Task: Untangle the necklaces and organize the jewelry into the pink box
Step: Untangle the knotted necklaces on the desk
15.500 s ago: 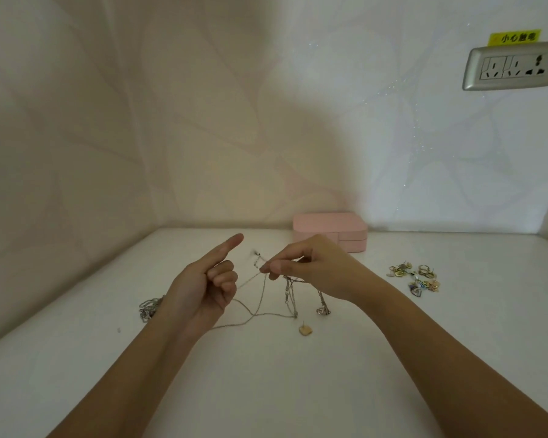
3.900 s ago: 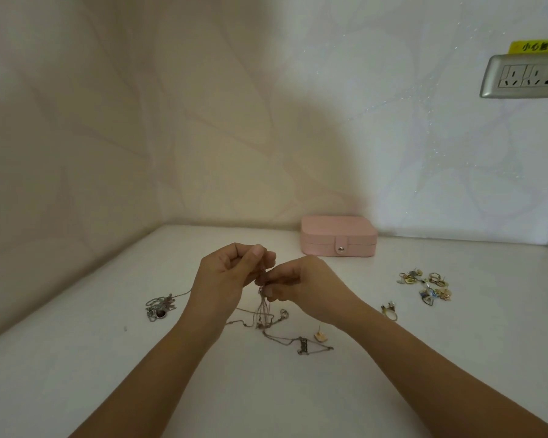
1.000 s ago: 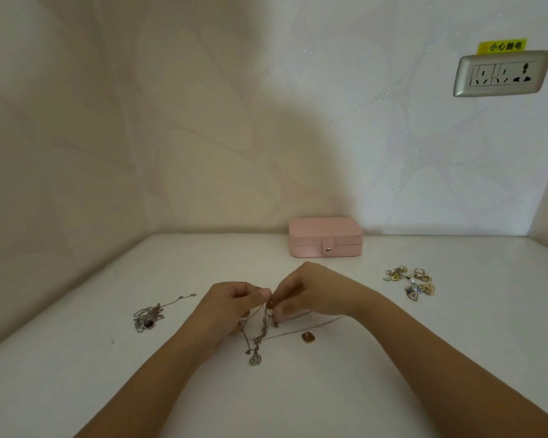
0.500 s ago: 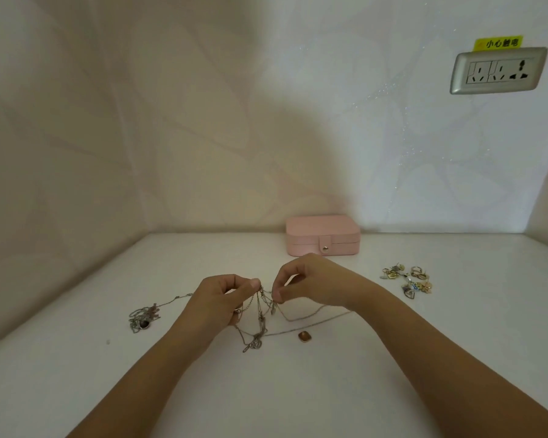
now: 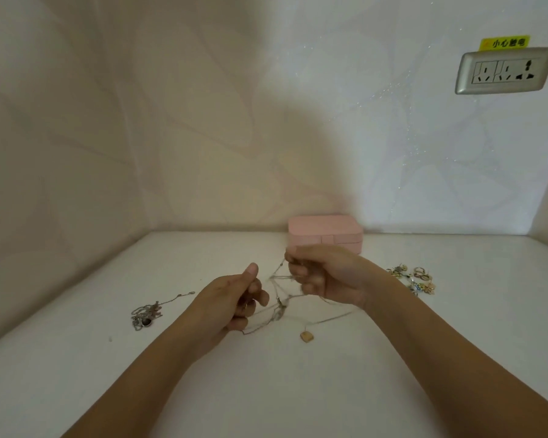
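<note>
Your left hand and right hand are raised just above the desk. Each grip is closed on strands of the tangled chains stretched between them. A knot hangs in the middle, and a small tan pendant lies on the desk below. The pink box sits against the wall behind your right hand, lid shut, so its contents are hidden. A separate necklace lies heaped to your left, and a cluster of rings and earrings to your right.
</note>
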